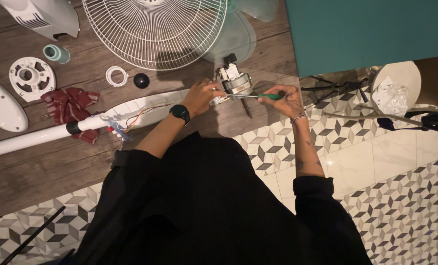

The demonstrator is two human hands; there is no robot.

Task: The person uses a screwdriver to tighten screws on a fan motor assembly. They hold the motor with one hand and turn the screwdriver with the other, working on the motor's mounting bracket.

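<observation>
While our left hand grips the fan motor on the wooden floor to keep it steady, our right hand closes around the green screwdriver, its tip against the motor.

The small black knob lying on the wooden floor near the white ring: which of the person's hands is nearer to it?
Left. The left hand steadies the fan motor, a short way right of the black knob. The right hand, holding the green-handled screwdriver, is farther off, beyond the motor.
</observation>
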